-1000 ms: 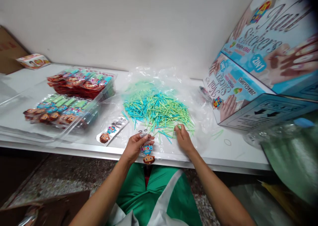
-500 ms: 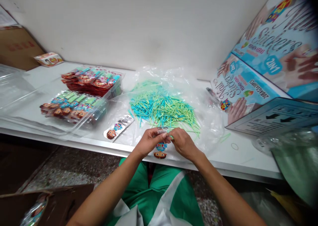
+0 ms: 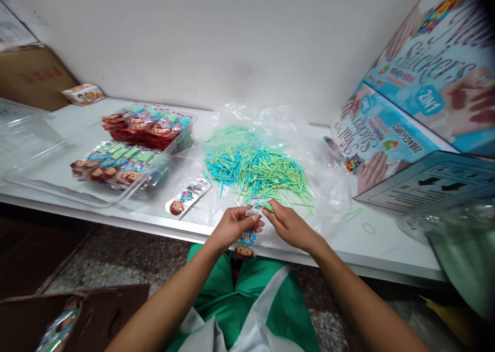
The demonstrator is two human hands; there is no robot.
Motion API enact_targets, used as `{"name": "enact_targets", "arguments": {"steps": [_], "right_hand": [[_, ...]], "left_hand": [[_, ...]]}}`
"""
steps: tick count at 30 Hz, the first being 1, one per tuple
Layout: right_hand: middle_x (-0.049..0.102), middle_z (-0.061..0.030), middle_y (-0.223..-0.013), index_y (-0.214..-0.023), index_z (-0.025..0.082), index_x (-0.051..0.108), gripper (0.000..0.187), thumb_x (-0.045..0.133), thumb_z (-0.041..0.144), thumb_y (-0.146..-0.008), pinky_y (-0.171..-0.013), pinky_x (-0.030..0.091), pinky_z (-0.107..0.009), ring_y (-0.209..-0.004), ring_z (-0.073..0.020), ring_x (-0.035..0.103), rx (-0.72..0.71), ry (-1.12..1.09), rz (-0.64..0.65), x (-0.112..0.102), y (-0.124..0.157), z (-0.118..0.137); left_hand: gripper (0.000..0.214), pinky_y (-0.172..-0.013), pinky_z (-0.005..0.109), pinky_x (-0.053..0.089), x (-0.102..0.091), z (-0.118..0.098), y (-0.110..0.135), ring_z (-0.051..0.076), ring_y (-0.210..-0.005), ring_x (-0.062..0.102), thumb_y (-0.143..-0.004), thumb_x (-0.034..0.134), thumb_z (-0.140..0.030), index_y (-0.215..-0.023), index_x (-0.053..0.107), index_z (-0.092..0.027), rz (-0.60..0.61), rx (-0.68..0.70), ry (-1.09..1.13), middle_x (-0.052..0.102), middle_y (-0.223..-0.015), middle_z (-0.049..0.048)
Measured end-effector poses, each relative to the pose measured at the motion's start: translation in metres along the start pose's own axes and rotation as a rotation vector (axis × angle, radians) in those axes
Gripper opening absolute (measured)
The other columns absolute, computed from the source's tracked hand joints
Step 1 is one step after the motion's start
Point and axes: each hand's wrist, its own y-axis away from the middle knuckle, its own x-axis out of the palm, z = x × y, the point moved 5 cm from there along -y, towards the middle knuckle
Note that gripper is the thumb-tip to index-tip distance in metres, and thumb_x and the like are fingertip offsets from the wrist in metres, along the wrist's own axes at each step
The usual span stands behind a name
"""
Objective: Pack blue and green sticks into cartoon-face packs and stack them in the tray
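My left hand (image 3: 234, 227) is closed on the upper end of a small printed packet (image 3: 245, 246), whose cartoon face hangs down over the table's front edge. Close beside it, my right hand (image 3: 288, 223) pinches a few thin green sticks (image 3: 267, 206) by the packet's top end. Whether the sticks reach inside the packet, I cannot tell. Just beyond both hands lies a heap of thin blue and green sticks (image 3: 255, 169) on a clear plastic bag (image 3: 328, 187). A second flat packet (image 3: 188, 198) rests on the table left of the heap.
A clear plastic tray (image 3: 112, 200) at the left holds rows of filled packets (image 3: 112, 161) and a red-edged stack (image 3: 143, 127). Large blue printed boxes (image 3: 386, 130) stand at the right. A cardboard box (image 3: 34, 78) and a small carton (image 3: 83, 94) sit at the back left.
My right hand has drawn slightly away from my left, and the green sticks in its fingers show more. The packet's top end is now more visible, and the view has shifted a little.
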Motion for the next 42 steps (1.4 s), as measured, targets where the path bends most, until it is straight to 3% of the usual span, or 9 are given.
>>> {"name": "enact_targets", "arguments": {"steps": [4, 8, 12, 15, 20, 25, 29, 35, 42], "right_hand": [[0.051, -0.0012, -0.074, -0.086, 0.021, 0.038, 0.018, 0.029, 0.034, -0.094, -0.063, 0.039, -0.028, -0.067, -0.0176, 0.054, -0.012, 0.031, 0.015, 0.003, 0.002, 0.0], [0.054, -0.003, -0.077, -0.091, 0.02, 0.041, 0.016, 0.03, 0.031, -0.094, -0.064, 0.041, -0.028, -0.07, -0.0182, 0.056, -0.04, 0.035, 0.062, 0.003, 0.005, 0.004], [0.06, -0.0078, -0.094, -0.113, 0.02, 0.042, 0.025, 0.031, 0.031, -0.094, -0.073, 0.044, -0.03, -0.086, -0.0202, 0.059, -0.083, -0.007, 0.107, -0.002, 0.007, 0.01], [0.058, -0.0111, -0.112, -0.127, 0.02, 0.037, 0.035, 0.033, 0.031, -0.094, -0.079, 0.044, -0.032, -0.097, -0.0214, 0.058, -0.128, -0.01, 0.143, -0.005, 0.007, 0.015], [0.061, -0.0127, -0.112, -0.13, 0.018, 0.037, 0.04, 0.036, 0.033, -0.093, -0.077, 0.046, -0.033, -0.096, -0.0231, 0.061, -0.142, 0.049, 0.222, -0.003, 0.007, 0.018], [0.063, -0.0123, -0.109, -0.123, 0.018, 0.044, 0.034, 0.037, 0.031, -0.093, -0.074, 0.046, -0.033, -0.093, -0.024, 0.062, -0.161, 0.123, 0.287, 0.0, 0.005, 0.021], [0.062, -0.0121, -0.111, -0.122, 0.018, 0.045, 0.033, 0.038, 0.03, -0.092, -0.076, 0.046, -0.033, -0.096, -0.024, 0.061, -0.178, 0.114, 0.33, 0.0, 0.006, 0.024], [0.053, -0.0147, -0.127, -0.135, 0.017, 0.034, 0.046, 0.035, 0.036, -0.093, -0.083, 0.045, -0.036, -0.107, -0.0253, 0.057, -0.151, 0.07, 0.229, -0.013, 0.007, 0.026], [0.063, -0.0136, -0.111, -0.127, 0.017, 0.043, 0.039, 0.037, 0.034, -0.093, -0.075, 0.046, -0.032, -0.094, -0.0242, 0.062, -0.166, 0.109, 0.287, -0.005, 0.007, 0.025]], "left_hand": [[0.043, -0.07, 0.03, 0.048, 0.004, 0.001, 0.002, 0.018, -0.07, 0.065, -0.068, 0.07, -0.04, -0.1, 0.065, -0.01, 0.043, 0.037, 0.0, 0.07, -0.084, 0.0109], [0.035, -0.071, 0.03, 0.048, -0.002, 0.002, 0.001, 0.018, -0.07, 0.064, -0.066, 0.071, -0.04, -0.082, 0.071, -0.008, -0.062, 0.081, -0.072, 0.07, -0.077, 0.0106], [0.029, -0.063, 0.028, 0.045, -0.01, 0.0, 0.002, 0.016, -0.061, 0.06, -0.06, 0.075, -0.035, -0.07, 0.071, -0.009, -0.158, 0.083, -0.175, 0.067, -0.066, 0.0078], [0.026, -0.059, 0.026, 0.043, -0.012, 0.0, 0.004, 0.014, -0.057, 0.056, -0.061, 0.074, -0.035, -0.067, 0.069, -0.01, -0.164, 0.096, -0.263, 0.065, -0.061, 0.005], [0.026, -0.051, 0.022, 0.034, -0.011, -0.01, 0.011, 0.012, -0.053, 0.049, -0.073, 0.061, -0.038, -0.072, 0.069, -0.014, -0.196, 0.218, -0.638, 0.059, -0.055, -0.001], [0.027, -0.056, 0.022, 0.032, -0.002, -0.028, 0.021, 0.014, -0.06, 0.053, -0.08, 0.053, -0.034, -0.066, 0.067, -0.016, -0.177, 0.351, -1.016, 0.061, -0.061, 0.0027], [0.027, -0.057, 0.022, 0.032, -0.002, -0.029, 0.021, 0.014, -0.061, 0.054, -0.08, 0.052, -0.035, -0.069, 0.068, -0.015, -0.165, 0.351, -1.004, 0.063, -0.063, 0.0033], [0.027, -0.056, 0.022, 0.034, -0.01, -0.016, 0.017, 0.014, -0.06, 0.053, -0.076, 0.057, -0.038, -0.075, 0.069, -0.014, -0.16, 0.288, -0.787, 0.062, -0.061, 0.0007], [0.027, -0.056, 0.022, 0.033, -0.003, -0.025, 0.023, 0.015, -0.06, 0.054, -0.08, 0.052, -0.036, -0.07, 0.067, -0.017, -0.153, 0.368, -1.038, 0.062, -0.062, 0.0025]]}}
